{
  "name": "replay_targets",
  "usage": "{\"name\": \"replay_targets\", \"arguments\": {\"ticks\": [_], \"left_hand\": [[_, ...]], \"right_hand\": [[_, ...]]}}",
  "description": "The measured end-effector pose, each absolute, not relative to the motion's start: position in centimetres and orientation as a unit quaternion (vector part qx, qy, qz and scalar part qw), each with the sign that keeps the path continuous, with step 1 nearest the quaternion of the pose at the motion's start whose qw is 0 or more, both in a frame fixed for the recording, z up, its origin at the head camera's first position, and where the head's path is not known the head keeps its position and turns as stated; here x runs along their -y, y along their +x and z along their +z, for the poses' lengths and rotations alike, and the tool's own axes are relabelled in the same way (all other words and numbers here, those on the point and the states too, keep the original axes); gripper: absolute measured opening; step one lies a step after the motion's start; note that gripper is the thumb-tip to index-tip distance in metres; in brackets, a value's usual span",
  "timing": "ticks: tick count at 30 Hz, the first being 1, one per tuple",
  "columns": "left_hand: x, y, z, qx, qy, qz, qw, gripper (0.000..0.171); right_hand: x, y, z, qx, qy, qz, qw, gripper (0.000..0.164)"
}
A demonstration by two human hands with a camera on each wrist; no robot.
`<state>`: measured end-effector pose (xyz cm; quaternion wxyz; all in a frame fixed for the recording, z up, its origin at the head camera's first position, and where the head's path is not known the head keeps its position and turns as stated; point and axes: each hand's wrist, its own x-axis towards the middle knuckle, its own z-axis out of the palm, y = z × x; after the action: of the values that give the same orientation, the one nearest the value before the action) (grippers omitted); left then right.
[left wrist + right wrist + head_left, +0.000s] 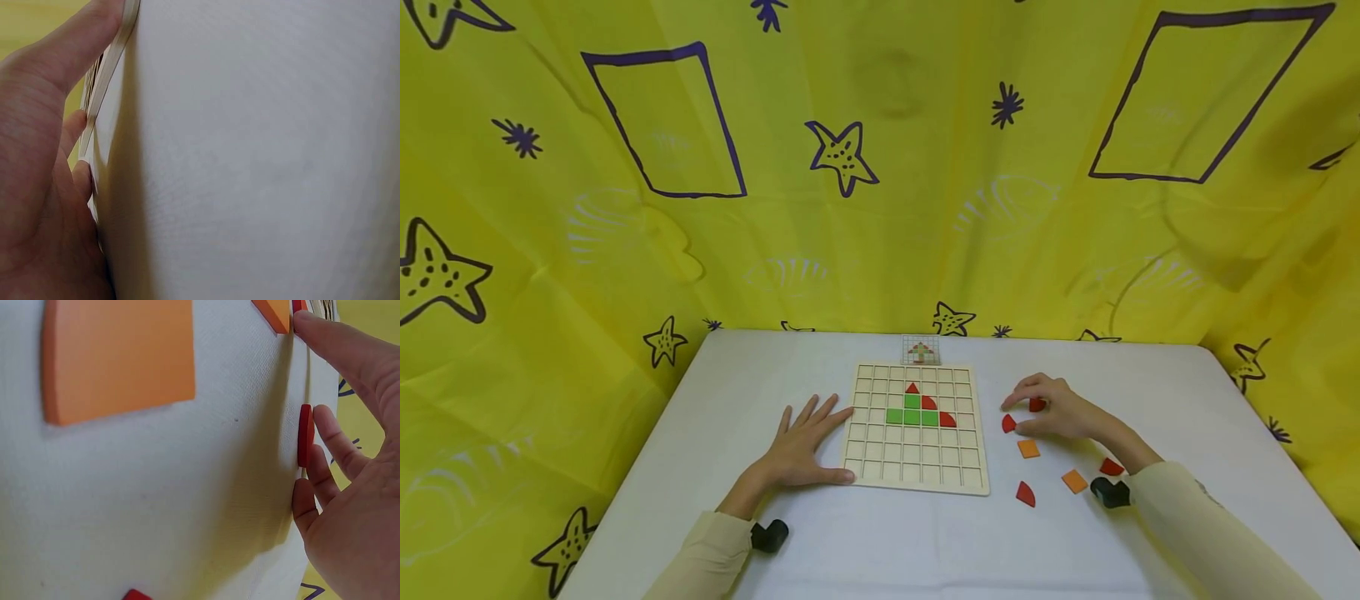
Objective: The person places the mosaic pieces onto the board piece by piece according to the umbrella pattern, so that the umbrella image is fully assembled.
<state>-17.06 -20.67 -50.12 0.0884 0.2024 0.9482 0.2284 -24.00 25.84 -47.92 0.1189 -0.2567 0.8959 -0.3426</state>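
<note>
Spread out, my left hand rests at the left edge of a pale wooden grid board, its thumb at the near left corner. On the board sit several green squares, a red triangle on top and two red quarter-circle pieces down the right side. To the right of the board, my right hand reaches over the loose pieces. Its thumb touches a red quarter-circle piece, the forefinger just beyond it. Another red piece lies partly hidden under this hand.
Two orange squares lie on the white table nearer me, with red quarter-circle pieces around them. A small pattern card stands behind the board. A yellow patterned curtain surrounds the table.
</note>
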Motion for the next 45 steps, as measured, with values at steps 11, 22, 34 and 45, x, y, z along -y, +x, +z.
{"name": "replay_targets", "arguments": {"ticks": [11, 22, 34, 45], "left_hand": [[20.8, -17.2, -50.4, -0.949, 0.206, 0.225, 0.085, 0.103], [20.6, -17.2, -50.0, -0.950, 0.200, 0.223, 0.085, 0.103], [20.9, -16.8, -50.6, -0.946, 0.211, 0.239, 0.064, 0.103], [20.9, -17.0, -50.6, -0.944, 0.214, 0.240, 0.068, 0.104]], "right_hand": [[-25.8, -24.2, -48.3, -0.896, -0.266, -0.341, 0.104, 0.019], [-25.9, -24.3, -48.2, -0.897, -0.267, -0.337, 0.101, 0.017], [-25.6, -24.1, -47.6, -0.898, -0.265, -0.333, 0.113, 0.015], [-25.3, -24.4, -45.7, -0.896, -0.288, -0.324, 0.092, 0.017]]}}
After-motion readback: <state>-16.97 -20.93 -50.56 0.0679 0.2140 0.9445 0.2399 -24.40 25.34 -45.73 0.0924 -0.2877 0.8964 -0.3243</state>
